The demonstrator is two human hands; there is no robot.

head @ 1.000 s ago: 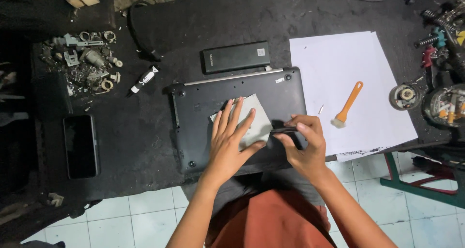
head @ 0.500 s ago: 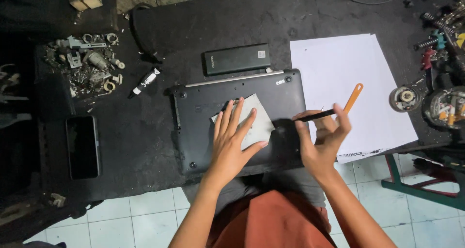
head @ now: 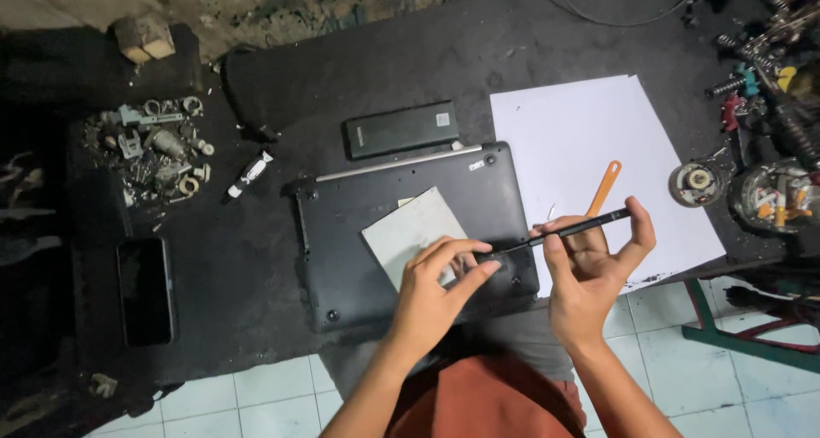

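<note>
R hand (head: 594, 263) has lifted the black screwdriver (head: 564, 231) off the laptop (head: 410, 233), fingers closed round it, tip now pinched by L hand (head: 436, 288) fingertips (earlier flat on the grey card (head: 410, 229)). Laptop lies underside up at bench's front edge; prob. readying the tip.

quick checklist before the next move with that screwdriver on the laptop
1. Screwdriver gripped: ok, right hand holds it at both ends of the handle.
2. Tip guided: ok, left hand fingers meet the shaft near the tip.
3. Tip seated in a screw: cannot tell, fingers hide it.
4. Laptop flat, base up: ok.
5. Grey card clear of the work spot: not ok, it lies on the base under the left hand.
6. Paper ready for parts: ok, beside the laptop.
</note>
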